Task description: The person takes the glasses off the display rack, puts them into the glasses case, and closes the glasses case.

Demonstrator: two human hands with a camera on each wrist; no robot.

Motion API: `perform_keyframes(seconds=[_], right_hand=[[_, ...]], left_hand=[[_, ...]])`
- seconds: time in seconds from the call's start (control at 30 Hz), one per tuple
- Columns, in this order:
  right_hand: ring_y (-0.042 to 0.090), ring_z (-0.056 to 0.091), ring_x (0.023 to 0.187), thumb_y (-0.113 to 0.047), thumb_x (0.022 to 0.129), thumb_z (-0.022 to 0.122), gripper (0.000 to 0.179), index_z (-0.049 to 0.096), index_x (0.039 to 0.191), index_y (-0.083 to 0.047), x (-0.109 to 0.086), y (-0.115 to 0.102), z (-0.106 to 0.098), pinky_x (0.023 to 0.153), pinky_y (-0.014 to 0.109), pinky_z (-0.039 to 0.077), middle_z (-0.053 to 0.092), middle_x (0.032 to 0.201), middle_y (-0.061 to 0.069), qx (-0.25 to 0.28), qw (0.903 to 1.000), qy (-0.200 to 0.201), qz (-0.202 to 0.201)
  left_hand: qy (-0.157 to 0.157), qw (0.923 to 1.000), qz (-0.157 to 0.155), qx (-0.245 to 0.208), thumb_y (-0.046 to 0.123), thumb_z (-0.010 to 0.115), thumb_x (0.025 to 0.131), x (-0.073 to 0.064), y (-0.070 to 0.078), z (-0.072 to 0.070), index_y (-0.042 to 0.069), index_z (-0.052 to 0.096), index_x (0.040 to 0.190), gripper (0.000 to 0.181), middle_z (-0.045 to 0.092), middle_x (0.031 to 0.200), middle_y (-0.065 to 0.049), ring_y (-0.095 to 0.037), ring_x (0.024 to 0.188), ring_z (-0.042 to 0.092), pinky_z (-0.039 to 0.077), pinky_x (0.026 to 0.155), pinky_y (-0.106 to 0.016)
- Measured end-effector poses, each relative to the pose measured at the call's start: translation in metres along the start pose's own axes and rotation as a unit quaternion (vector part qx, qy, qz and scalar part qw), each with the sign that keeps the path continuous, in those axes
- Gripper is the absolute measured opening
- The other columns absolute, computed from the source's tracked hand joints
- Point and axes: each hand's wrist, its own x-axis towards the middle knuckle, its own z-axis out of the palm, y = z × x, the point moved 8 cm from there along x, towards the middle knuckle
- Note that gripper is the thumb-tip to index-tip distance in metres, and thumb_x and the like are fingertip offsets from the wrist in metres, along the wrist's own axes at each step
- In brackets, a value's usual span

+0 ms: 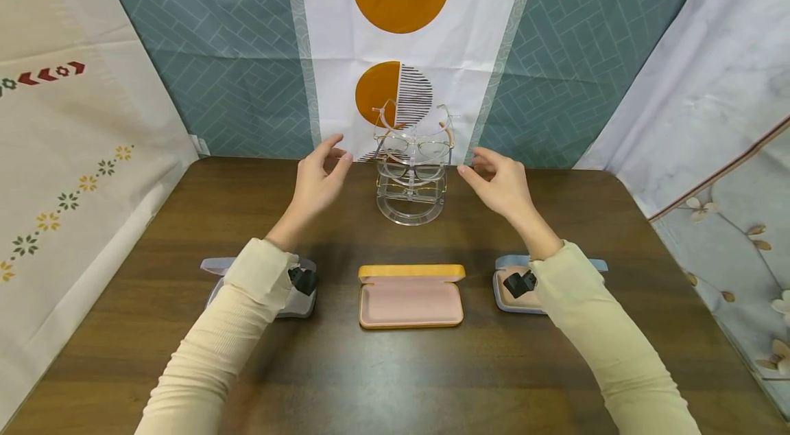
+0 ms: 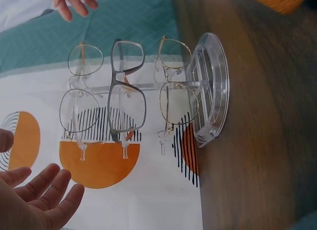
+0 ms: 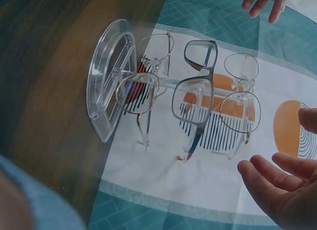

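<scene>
Three pairs of glasses sit one above another on a clear display stand (image 1: 410,217), at the middle of the head view, just above center frame's lower half and at the far side of the wooden table (image 1: 401,380). The upper pair (image 1: 415,145) has a thin gold-toned rim, the middle pair (image 1: 412,171) a thicker dark grey one, and the lower pair (image 1: 412,189) a thin gold-toned one. The left hand (image 1: 317,178) lies left of the stand and the right hand (image 1: 503,181) right of it, both raised and apart from the glasses. The fingers of each are loosely bent, thumb held away from them, and grip nothing. The governing relation is judged to be sideways: the upper pair, nearest in level to the fingertips, lies rightward of the left fingers and leftward of the right, its long axis spanning the gap between the hands. This axis runs left to right in the head view and roughly top to bottom in both wrist views. The right hand appears the nearer in the head view, though depth is hard to judge. Below, a grey case (image 1: 301,306) at lower left, a yellow case (image 1: 410,304) at lower center and a blue case (image 1: 521,303) at lower right have raised lids; sleeves partly cover the outer two.
</scene>
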Motion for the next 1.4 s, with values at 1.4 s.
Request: perform_keyframes(seconds=[1.4], right_hand=[[0.029,0.061,0.086,-0.019,0.090,0.056,0.037,0.056,0.123,-0.002,0.048,0.013,0.022,0.074,0.041,0.047,0.066,0.098,0.019,0.019,0.9964,0.020,0.080]], left_hand=[[-0.036,0.9745,-0.171,-0.141,0.014,0.050,0.094,0.049,-0.041,0.052,0.005,0.042,0.135,0.043,0.060,0.103,-0.023,-0.027,0.087,0.059,0.050,0.067,-0.033]])
